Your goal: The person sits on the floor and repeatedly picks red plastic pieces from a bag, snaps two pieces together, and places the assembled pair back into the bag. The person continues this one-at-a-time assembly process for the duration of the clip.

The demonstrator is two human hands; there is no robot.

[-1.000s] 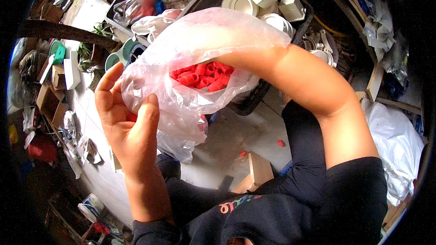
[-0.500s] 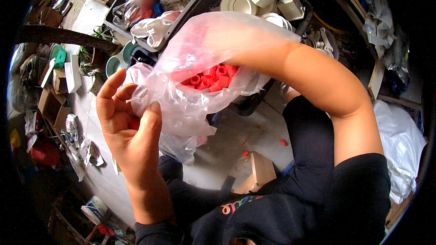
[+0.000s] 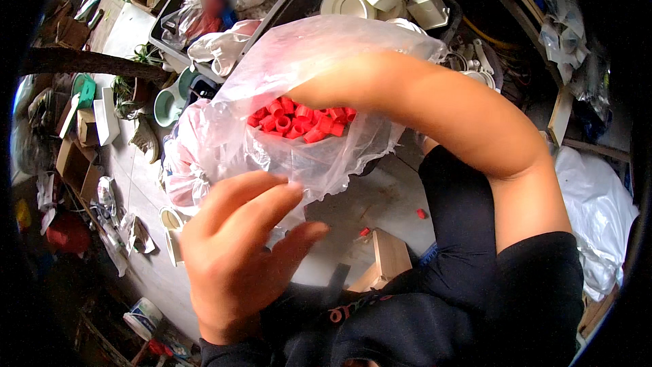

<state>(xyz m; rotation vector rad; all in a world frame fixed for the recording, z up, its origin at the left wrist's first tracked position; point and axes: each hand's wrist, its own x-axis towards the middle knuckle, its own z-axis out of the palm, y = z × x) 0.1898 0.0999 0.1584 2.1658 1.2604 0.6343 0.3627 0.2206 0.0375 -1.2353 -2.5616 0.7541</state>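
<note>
A clear plastic bag (image 3: 326, 177) lies open in front of me, with many short red hollow plastic pieces (image 3: 299, 122) in its mouth. My right arm reaches across from the right, and my right hand (image 3: 322, 85) is under the bag's raised translucent film. Its fingers are hidden there, so their hold does not show. Just below the bag's near edge hovers my left hand (image 3: 244, 251), slightly blurred. Its fingers stretch out to the right, the thumb stands apart from them, and nothing shows between.
Beyond the bag, a dark crate (image 3: 288, 3) holds white plastic pipe fittings (image 3: 350, 7). A wooden block (image 3: 390, 258) and two red pieces (image 3: 421, 214) lie on the floor near my legs. A white sack (image 3: 598, 224) sits at right; boxes and scraps litter the left.
My left hand has let go of the bag's film and moved down and right, its fingers stretching out. The bag's near edge has dropped, showing more red pieces. My right arm stays under the film.
</note>
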